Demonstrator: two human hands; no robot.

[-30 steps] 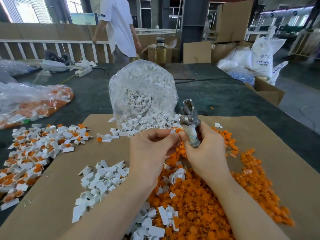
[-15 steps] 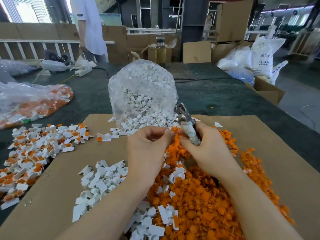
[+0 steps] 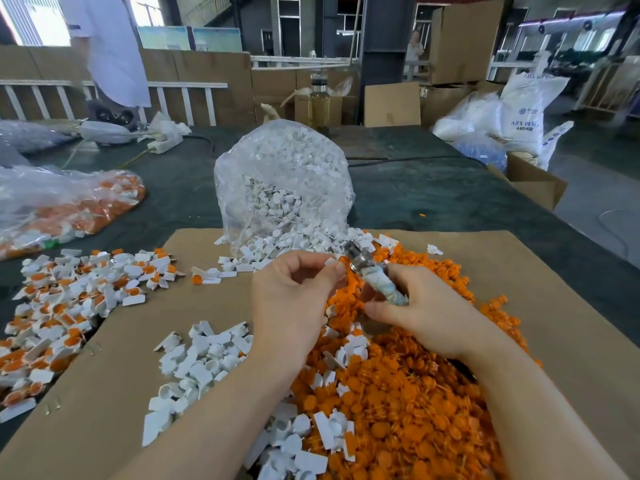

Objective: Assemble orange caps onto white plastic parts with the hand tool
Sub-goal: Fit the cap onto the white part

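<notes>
A small white part (image 3: 330,261) is pinched by the left hand (image 3: 294,299). The hand tool (image 3: 375,280) is gripped by the right hand (image 3: 419,317), above the orange caps (image 3: 398,403).

In front of you lies a sheet of matt brown cardboard (image 3: 519,323) on a dark, dull table covering (image 3: 433,202) that looks like cloth, and on the sheet are heaps of smooth orange caps (image 3: 408,403) and white plastic parts (image 3: 204,362), both plastic with a slight sheen. Your right hand (image 3: 426,317) grips a hand tool (image 3: 372,275) with a shiny metal head and a handle wrapped in worn, pale tape. At centre frame stands a glossy, crinkled clear plastic bag (image 3: 280,188).
</notes>
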